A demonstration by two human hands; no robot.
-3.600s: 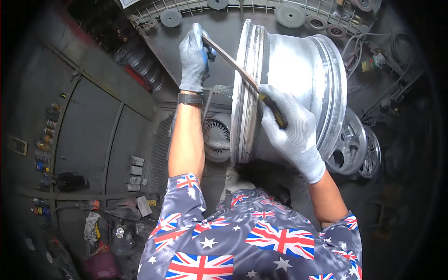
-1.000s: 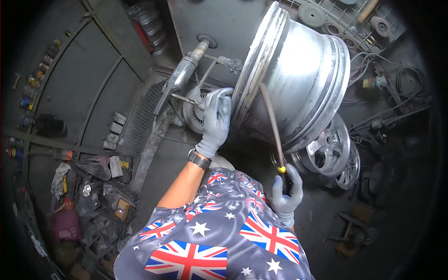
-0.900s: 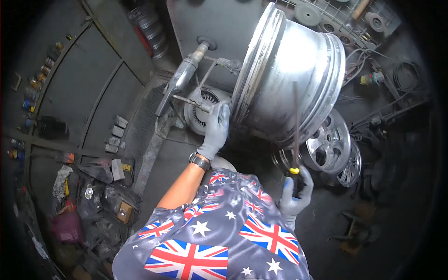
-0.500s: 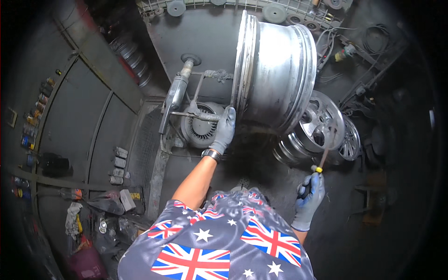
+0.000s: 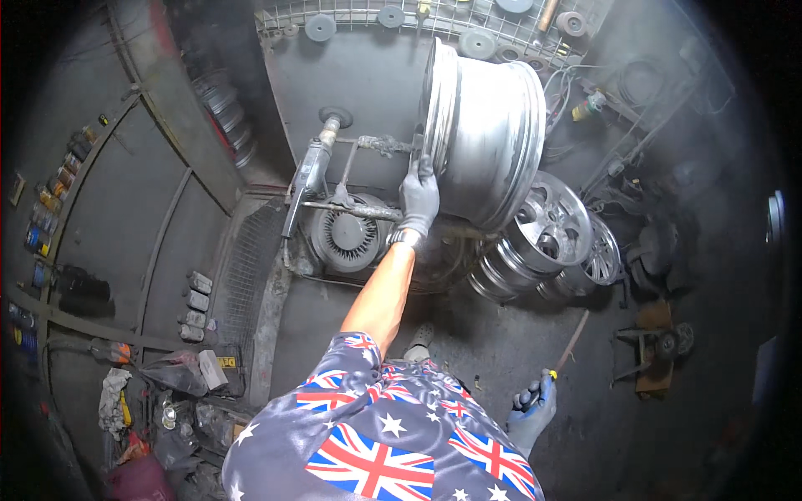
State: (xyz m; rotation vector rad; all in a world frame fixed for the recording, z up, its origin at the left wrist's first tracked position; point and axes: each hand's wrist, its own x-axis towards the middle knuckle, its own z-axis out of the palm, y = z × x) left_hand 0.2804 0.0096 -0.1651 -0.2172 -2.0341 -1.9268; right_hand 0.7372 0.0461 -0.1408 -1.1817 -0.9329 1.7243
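Far left: a curved shelf rail (image 5: 50, 219) holds a row of small coloured cans and bottles; below it, rags and clutter lie on the floor.
Machine: a grey ribbed round motor housing (image 5: 344, 238) sits low in the middle, with a long grey angle grinder (image 5: 307, 177) leaning above it on a metal frame.
Left hand: the grey-gloved left hand (image 5: 418, 196) reaches up from a bare forearm, its fingers closed around the near rim of the large wheel.
Large wheel: the big bare silver alloy wheel rim (image 5: 489, 134) stands on edge, tilted slightly, its barrel facing right, just right of the grinder frame and above the motor housing.
Wall: a wire mesh rack (image 5: 401, 17) along the top edge carries round grey discs.
Spare wheels: two smaller polished spoked alloy wheels (image 5: 551, 234) lean together on the floor just below and right of the large wheel.
Right hand: the blue-gloved right hand (image 5: 533, 409) hangs low beside the flag-patterned shirt, clamped on the dark handle of a long thin metal file (image 5: 570, 342) that points up and to the right, well apart from the large wheel.
Far right: a small wheeled stand (image 5: 656, 355) rests on the dusty floor.
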